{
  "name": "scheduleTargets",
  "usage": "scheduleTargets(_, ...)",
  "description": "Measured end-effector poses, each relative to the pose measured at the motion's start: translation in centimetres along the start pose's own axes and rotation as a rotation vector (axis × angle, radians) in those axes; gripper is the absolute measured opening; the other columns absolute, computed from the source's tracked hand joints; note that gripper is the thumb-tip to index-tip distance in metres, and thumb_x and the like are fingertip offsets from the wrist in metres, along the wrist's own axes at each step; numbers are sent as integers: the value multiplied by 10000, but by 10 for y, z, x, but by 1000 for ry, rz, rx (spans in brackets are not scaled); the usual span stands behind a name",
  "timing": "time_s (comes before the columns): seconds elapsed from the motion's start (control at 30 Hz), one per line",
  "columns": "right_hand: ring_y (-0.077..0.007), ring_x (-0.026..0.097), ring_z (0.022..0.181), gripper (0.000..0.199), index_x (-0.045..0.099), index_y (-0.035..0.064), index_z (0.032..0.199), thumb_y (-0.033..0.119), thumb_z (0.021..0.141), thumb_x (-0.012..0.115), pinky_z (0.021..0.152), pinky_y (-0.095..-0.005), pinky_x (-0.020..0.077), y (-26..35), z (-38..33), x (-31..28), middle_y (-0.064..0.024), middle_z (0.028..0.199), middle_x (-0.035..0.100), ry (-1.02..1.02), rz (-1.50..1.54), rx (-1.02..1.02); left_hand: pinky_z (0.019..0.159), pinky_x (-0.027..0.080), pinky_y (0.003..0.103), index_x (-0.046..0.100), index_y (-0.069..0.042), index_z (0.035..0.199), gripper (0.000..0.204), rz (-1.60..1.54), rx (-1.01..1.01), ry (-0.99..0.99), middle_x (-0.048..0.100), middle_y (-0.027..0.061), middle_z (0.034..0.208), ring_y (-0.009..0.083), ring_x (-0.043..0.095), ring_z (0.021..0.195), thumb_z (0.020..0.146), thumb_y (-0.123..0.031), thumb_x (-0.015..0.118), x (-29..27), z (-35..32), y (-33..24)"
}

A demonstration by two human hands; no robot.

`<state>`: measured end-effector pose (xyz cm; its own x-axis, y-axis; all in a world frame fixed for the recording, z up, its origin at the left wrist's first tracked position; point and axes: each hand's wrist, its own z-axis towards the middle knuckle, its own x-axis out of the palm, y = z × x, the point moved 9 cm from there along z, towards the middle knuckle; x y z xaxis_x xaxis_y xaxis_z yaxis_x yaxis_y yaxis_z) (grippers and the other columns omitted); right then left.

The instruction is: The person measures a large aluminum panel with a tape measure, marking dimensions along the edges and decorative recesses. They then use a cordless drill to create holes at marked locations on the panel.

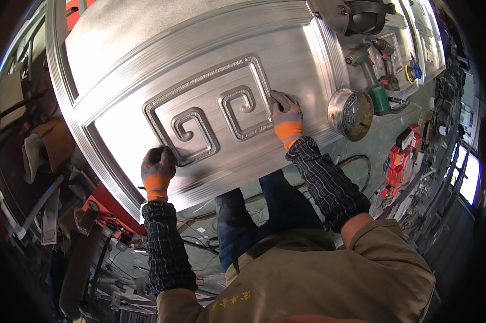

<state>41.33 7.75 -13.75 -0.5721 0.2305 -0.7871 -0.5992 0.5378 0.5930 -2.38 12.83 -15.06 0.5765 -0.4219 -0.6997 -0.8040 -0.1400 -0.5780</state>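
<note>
A silver metal scroll ornament [202,81], bent in squared spirals with a textured face, lies flat on a shiny metal panel [294,48] with ribbed border strips. At its near left corner, my left hand [158,171] in a grey and orange glove has its fingers closed on the bar. My right hand [286,118], gloved the same way, grips the ornament's right side. The fingertips of both hands are partly hidden. Dark patterned sleeve covers wrap both forearms.
A round tin [337,110] of small metal fasteners stands by the panel's right edge. Beyond it lie a green power drill [366,67], another drill [387,59] and a dark bulky object [356,16]. Red tool pieces [399,164] and a hose [361,157] lie lower right; red equipment [116,207] stands left.
</note>
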Motion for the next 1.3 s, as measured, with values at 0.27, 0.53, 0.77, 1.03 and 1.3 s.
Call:
scheduleTargets(0.27,-331,673,1010,258,757,129,1137,195,910,654,943,-416,511,3,-1,-3,-134,1075,738,-3,-37,39,795,569,360,742,-105,1044,169,-184,-55,-9,726,91,981,270,712,877,935,-214,671,8,-1,24)
scheduleTargets(0.53,-365,654,1017,260,760,143,1134,214,913,643,939,-459,508,4,0,-7,-135,1060,739,-6,-1,40,783,568,355,741,-96,1035,171,-152,-16,-41,731,98,943,269,716,853,943,-222,669,4,0,15)
scheduleTargets(0.77,-365,622,1112,282,742,149,1173,236,924,644,979,-452,496,7,-3,-6,-149,1136,714,38,-97,157,723,540,311,687,-45,1063,204,-417,-238,-71,727,106,855,208,703,770,961,-222,696,2,-7,23)
scheduleTargets(1.03,-382,622,1129,409,666,129,1266,323,906,681,979,-430,497,1,-1,-2,-208,1122,695,142,119,160,732,545,388,630,-23,1149,427,-131,-291,-385,701,146,867,287,689,777,934,-379,728,-61,-19,109)
scheduleTargets(1.3,-368,616,1046,395,633,148,1294,202,905,669,942,-455,500,-3,-64,-58,-160,1099,686,162,11,70,1057,466,451,536,14,1375,540,187,-119,-544,562,245,1351,412,558,1238,956,-293,686,-93,-57,12)
